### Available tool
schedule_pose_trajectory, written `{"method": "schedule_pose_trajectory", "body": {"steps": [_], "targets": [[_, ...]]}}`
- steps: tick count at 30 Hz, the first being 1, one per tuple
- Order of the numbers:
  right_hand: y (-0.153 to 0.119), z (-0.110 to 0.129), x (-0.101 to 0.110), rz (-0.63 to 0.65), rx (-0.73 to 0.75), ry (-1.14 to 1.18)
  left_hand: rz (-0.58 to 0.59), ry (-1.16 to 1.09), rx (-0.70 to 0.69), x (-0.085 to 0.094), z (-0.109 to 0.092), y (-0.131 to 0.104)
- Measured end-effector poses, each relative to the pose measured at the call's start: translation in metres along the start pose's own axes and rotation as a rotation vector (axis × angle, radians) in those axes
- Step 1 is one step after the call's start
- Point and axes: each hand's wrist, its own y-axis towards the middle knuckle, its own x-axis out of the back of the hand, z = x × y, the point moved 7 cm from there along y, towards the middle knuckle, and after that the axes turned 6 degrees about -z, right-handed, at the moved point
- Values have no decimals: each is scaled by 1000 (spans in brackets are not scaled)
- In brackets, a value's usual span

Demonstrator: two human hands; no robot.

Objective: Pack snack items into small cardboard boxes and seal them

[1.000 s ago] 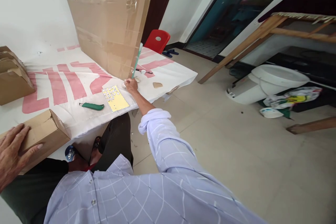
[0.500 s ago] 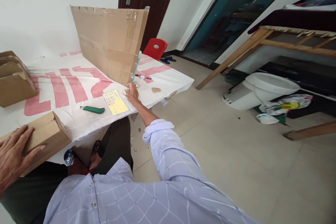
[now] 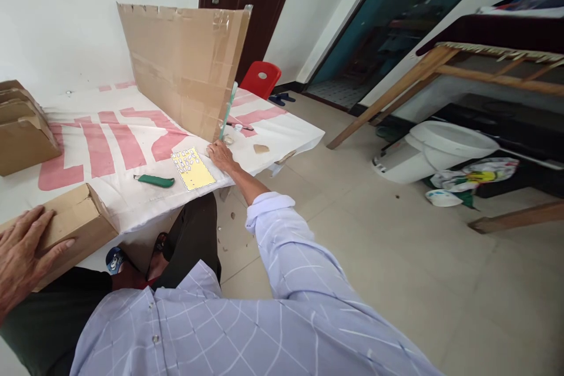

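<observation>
My left hand point(image 3: 27, 249) lies on a closed cardboard box point(image 3: 83, 214) at the table's near left edge. Its fingers are spread over the top, with the thumb along the front side. Farther right, my right hand point(image 3: 221, 157) is down on the table, fingers bent together; what they hold, if anything, is hidden. Close on its left lies a yellow sheet point(image 3: 198, 175) with several small white pieces on it. Just behind the hand rises the lower corner of a tall cardboard panel point(image 3: 185, 64). A green box cutter point(image 3: 154, 180) rests between the box and the sheet.
Open cardboard boxes point(image 3: 26, 135) stand at the far left of the cloth-covered table point(image 3: 286, 135). A cardboard scrap point(image 3: 261, 148) lies near the right edge. Beyond are a red chair point(image 3: 261, 79), a white bucket point(image 3: 440, 150) and a wooden frame point(image 3: 383, 94).
My right hand has drawn slightly left from the panel's corner, toward the yellow sheet, and its fingers have turned downward. My left hand stays on the box.
</observation>
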Motion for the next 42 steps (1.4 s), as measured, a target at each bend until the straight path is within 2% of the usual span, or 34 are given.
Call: {"method": "schedule_pose_trajectory", "body": {"steps": [5, 7, 9, 11, 14, 18, 20, 23, 25, 27, 30, 33, 35, 36, 38, 42], "targets": [[-9, 11, 7, 79, -3, -87, -27, 34, 33, 4, -5, 3], [-19, 18, 10, 103, -3, -101, 12, 33, 58, 3, -7, 2], [-29, 22, 11, 125, 18, -102, 100, -5, 85, 2, -8, -2], [-35, 21, 8, 138, 30, -109, 140, -68, 110, 6, -5, -7], [-33, 7, 5, 80, -40, -168, 94, -137, 200, 26, 13, -20], [-31, 0, 5, 57, -67, -159, -58, -280, 401, 55, 49, -56], [-32, 0, 8, 28, -92, -149, -120, -393, 492, 59, 66, -76], [-31, 9, 19, -111, -122, -79, -154, -560, 565, 49, 82, -97], [-29, 32, 27, -191, -81, -3, -139, -663, 572, 36, 84, -102], [-29, 75, 31, -193, 49, 87, -119, -745, 563, 24, 82, -101], [-48, 171, 36, -136, 367, 296, -102, -845, 544, 10, 74, -93], [-94, 273, 36, 30, 690, 513, -87, -919, 527, 3, 68, -87], [-127, 325, 35, 133, 850, 572, -73, -933, 518, 0, 67, -85], [-140, 345, 34, 169, 910, 580, -65, -932, 515, -2, 67, -86], [-157, 369, 34, 199, 977, 566, -54, -930, 515, -5, 68, -87], [-163, 378, 39, 174, 997, 534, -39, -938, 534, -13, 72, -91]]}}
